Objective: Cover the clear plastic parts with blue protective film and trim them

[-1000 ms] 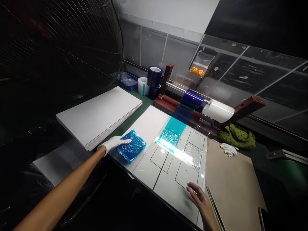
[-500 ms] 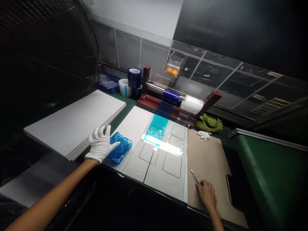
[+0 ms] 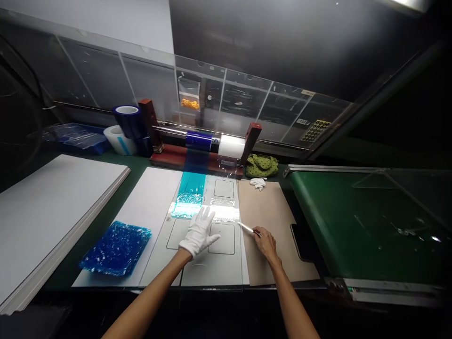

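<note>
My left hand (image 3: 198, 235), in a white glove, is over the clear sheet (image 3: 212, 270) with black rounded outlines; its fingers are spread and hold nothing. Bare, my right hand (image 3: 265, 242) grips metal tweezers (image 3: 249, 229), whose tips point left toward the sheet's right edge. Ahead of the left fingers, a strip of blue film (image 3: 193, 183) runs down from a blue film roll (image 3: 198, 140) onto the sheet. A white film roll (image 3: 231, 146) shares its rod. Left of the sheet lies a stack of crinkled blue film pieces (image 3: 116, 248).
At the left is a thick stack of white sheets (image 3: 52, 202). Spare rolls (image 3: 122, 140) stand behind it. Brown board (image 3: 263, 202) lies under my right hand, with a phone (image 3: 301, 241) at its edge. A green conveyor belt (image 3: 353, 226) is at the right, near a green dotted pouch (image 3: 262, 165).
My left hand has moved right, from beside the blue film stack to over the clear sheet. My right hand has brought the tweezers closer to the sheet. The camera has turned right.
</note>
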The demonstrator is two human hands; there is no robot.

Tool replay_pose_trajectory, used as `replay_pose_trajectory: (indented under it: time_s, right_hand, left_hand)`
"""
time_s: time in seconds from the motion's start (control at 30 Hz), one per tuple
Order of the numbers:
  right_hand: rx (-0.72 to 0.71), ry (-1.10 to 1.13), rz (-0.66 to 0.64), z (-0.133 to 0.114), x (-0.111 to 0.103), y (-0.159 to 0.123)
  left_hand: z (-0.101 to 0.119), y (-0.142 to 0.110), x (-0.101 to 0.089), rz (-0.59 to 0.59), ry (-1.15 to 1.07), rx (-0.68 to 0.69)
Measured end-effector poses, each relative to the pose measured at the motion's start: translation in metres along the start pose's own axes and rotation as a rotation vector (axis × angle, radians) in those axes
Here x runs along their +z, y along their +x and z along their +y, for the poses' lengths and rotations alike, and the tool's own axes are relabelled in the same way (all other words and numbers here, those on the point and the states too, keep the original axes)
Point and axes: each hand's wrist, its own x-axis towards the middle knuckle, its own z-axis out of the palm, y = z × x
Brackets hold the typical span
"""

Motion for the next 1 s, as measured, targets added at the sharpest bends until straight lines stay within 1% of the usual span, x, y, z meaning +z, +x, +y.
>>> replay_pose_trajectory:
  time_s: [0.07, 0.13, 0.23, 0.33, 0.47, 0.53, 0.6, 0.67, 0.73, 0.87, 1.0]
  right_hand:
    - [-0.003, 0.016, -0.013, -0.003, 0.002, 0.01]
    - [-0.011, 0.045, -0.034, -0.004, 0.005, 0.018]
    - [-0.034, 0.12, -0.074, -0.002, 0.009, 0.027]
    - [-0.059, 0.231, -0.12, 0.002, 0.012, 0.034]
    - [-0.1, 0.387, -0.178, 0.008, 0.015, 0.036]
    - [-0.106, 0.428, -0.181, 0.014, 0.015, 0.034]
    - [-0.087, 0.433, -0.15, 0.023, 0.013, 0.031]
    - [-0.048, 0.406, -0.084, 0.035, 0.01, 0.025]
    - [-0.003, 0.354, 0.005, 0.048, 0.006, 0.017]
    - [0.041, 0.25, 0.152, 0.063, -0.001, -0.002]
    - [0.02, 0.199, 0.199, 0.061, -0.006, -0.023]
  left_hand:
    - [0.005, 0.029, 0.011, -0.065, 0.026, 0.05]
    - [0.006, 0.051, 0.023, -0.118, 0.058, 0.088]
    - [0.003, 0.071, 0.039, -0.162, 0.112, 0.147]
    - [0.001, 0.078, 0.045, -0.164, 0.167, 0.203]
    - [-0.004, 0.083, 0.042, -0.099, 0.241, 0.264]
    - [-0.007, 0.084, 0.041, -0.072, 0.274, 0.297]
    - [-0.011, 0.08, 0.042, -0.046, 0.304, 0.335]
    - [-0.011, 0.066, 0.044, -0.007, 0.333, 0.376]
    - [-0.008, 0.042, 0.046, 0.038, 0.359, 0.418]
    - [0.011, -0.026, 0.052, 0.115, 0.396, 0.484]
    - [0.025, -0.09, 0.067, 0.201, 0.454, 0.525]
